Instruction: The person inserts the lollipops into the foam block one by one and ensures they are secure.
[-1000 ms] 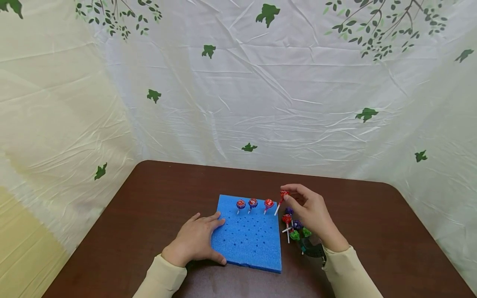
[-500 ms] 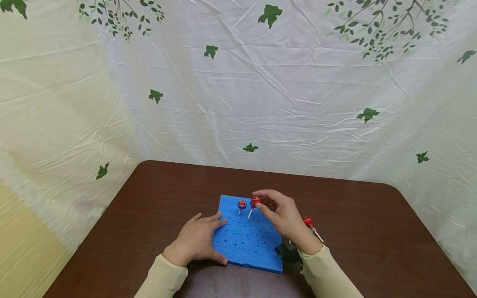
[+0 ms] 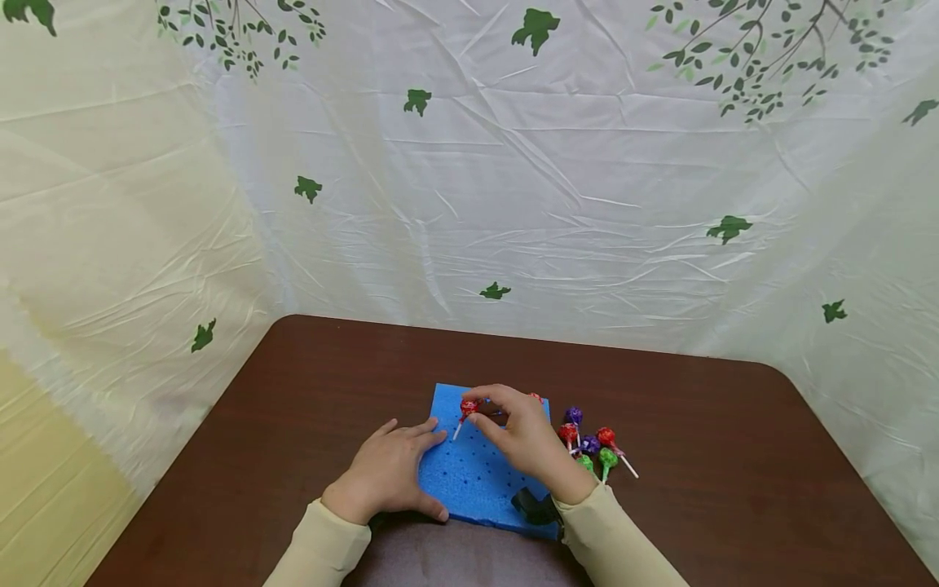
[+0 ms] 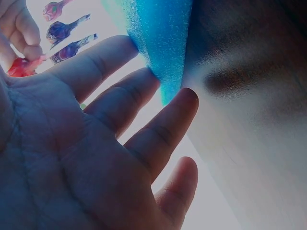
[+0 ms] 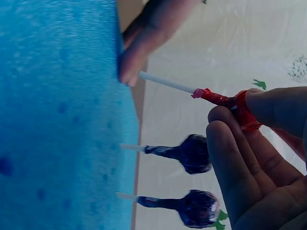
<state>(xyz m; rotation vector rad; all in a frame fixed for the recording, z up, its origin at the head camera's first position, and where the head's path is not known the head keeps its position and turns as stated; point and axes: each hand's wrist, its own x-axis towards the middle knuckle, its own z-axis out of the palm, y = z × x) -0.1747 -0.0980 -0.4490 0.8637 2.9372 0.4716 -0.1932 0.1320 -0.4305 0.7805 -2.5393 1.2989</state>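
Note:
My right hand pinches a red-wrapped lollipop by its head between thumb and fingers. Its white stick points down over the far left part of a blue foam board; the tip is close to the foam, and I cannot tell whether it touches. Two dark blue lollipops stand in the board beside it, mostly hidden by the hand in the head view. Another red lollipop shows behind the right hand. My left hand rests with fingers spread along the board's left edge, which the fingertips touch in the left wrist view.
Right of the board lie several loose lollipops: purple, red and green. Small holes dot the board. The brown table ends at a white leaf-printed curtain.
My right hand has carried the red lollipop leftward from the board's right edge, past the standing lollipops, to the far left part. The left hand has stayed on the edge.

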